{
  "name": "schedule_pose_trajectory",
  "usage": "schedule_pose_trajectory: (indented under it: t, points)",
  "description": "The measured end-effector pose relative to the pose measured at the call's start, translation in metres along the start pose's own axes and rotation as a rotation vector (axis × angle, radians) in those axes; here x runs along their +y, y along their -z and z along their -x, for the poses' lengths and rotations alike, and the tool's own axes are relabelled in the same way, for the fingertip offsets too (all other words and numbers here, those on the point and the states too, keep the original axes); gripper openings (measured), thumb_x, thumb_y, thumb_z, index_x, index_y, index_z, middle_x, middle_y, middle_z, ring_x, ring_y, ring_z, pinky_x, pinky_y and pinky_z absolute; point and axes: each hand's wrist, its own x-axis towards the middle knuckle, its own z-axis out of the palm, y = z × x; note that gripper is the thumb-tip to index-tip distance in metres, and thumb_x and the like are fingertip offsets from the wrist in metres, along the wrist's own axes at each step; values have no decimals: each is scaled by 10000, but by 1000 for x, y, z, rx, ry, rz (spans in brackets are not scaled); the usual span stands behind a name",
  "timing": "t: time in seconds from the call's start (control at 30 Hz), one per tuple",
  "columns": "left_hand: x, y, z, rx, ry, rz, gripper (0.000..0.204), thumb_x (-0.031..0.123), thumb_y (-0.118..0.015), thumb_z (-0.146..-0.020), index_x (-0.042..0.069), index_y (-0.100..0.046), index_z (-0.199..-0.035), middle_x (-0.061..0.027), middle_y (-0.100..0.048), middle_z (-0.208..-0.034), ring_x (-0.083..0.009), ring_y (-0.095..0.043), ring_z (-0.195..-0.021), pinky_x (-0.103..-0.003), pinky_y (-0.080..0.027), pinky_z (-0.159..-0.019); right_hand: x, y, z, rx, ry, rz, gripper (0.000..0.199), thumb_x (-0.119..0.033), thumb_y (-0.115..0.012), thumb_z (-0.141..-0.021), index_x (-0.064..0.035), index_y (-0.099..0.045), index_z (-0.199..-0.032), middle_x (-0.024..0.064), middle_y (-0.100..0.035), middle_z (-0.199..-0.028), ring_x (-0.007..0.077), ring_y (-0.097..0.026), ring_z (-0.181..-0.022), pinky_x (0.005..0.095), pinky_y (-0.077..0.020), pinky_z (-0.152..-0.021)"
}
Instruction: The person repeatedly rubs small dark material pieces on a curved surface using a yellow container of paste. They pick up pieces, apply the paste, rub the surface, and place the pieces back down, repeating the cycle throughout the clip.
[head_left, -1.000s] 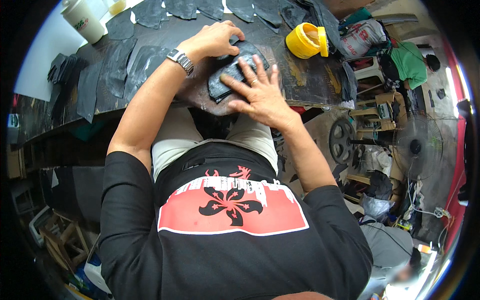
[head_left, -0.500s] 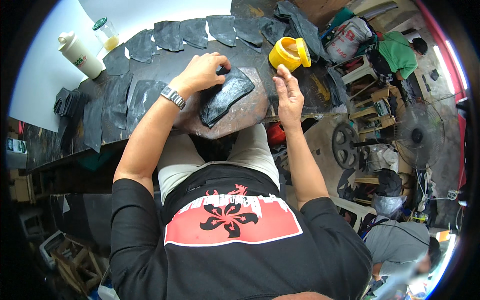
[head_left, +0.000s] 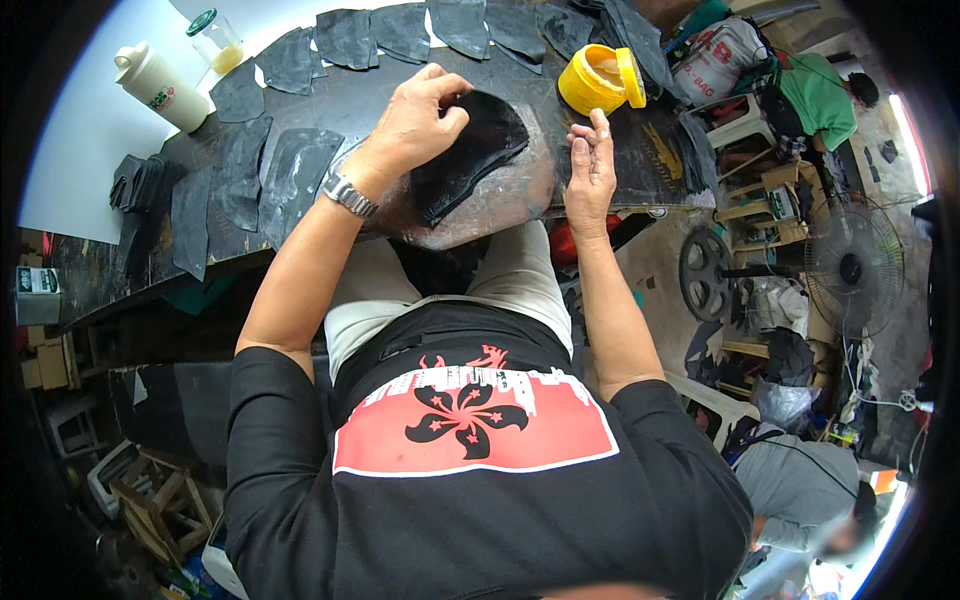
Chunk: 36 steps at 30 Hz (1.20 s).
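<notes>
My left hand [head_left: 425, 112], with a metal watch on its wrist, pinches the upper left edge of a black leather-like piece [head_left: 475, 150]. That piece tilts up off a worn, stained board [head_left: 520, 190] at the table's near edge, and its raised face looks dark and dull. My right hand [head_left: 592, 178] is held up to the right of the board, palm turned inward and fingers stretched, with nothing visible in it. Just beyond its fingertips lies a yellow tub [head_left: 590, 82] with pale tan paste inside and its yellow lid [head_left: 632, 78] beside the mouth.
Several flat black pieces [head_left: 400, 35] line the dark table's far side, with more [head_left: 300, 180] at left beside a folded stack [head_left: 140, 185]. A cream bottle [head_left: 165, 95] and a green-lidded jar [head_left: 215, 42] stand far left. At right are a fan [head_left: 850, 268] and two other people [head_left: 815, 95].
My left hand has raised the black piece's edge, so its shiny upper face has turned out of sight. My right hand's fingers have straightened. The whole view has shifted slightly.
</notes>
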Motion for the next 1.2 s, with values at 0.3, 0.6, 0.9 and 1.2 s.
schedule_pose_trajectory:
  t: [0.3,0.6,0.9,1.2]
  points:
    - [6,41,-9,70,165,484,310,73,-521,-951,-18,-645,-1220,-2,-662,-994,-73,-595,-883,-231,-496,-802,-7,-5,4,-27,153,222,658,-340,-650,-983,-11,-440,-1513,147,-655,-1210,266,-610,-1050,396,-438,-1025]
    - [-68,16,-148,209,174,659,342,17,-470,-923,-28,-583,-1243,-113,-663,-1104,-181,-631,-979,-295,-511,-907,-14,-12,7,0,160,427,659,-216,-710,-904,-43,-478,-1496,142,-677,-1180,283,-636,-968,412,-454,-970]
    - [-117,-99,-225,259,597,733,442,6,-431,-901,-32,-555,-1324,-186,-651,-1102,-258,-636,-939,-392,-526,-768,-13,-9,8,-35,173,448,615,-185,-698,-933,-50,-491,-1497,146,-669,-1219,251,-644,-1021,365,-504,-966]
    - [-167,-144,-243,158,575,322,445,160,-526,-968,-17,-557,-1375,-220,-633,-1322,-298,-627,-1207,-353,-524,-948,-14,-8,7,-52,168,465,593,-221,-688,-941,-65,-509,-1485,137,-686,-1149,265,-648,-1007,378,-492,-968]
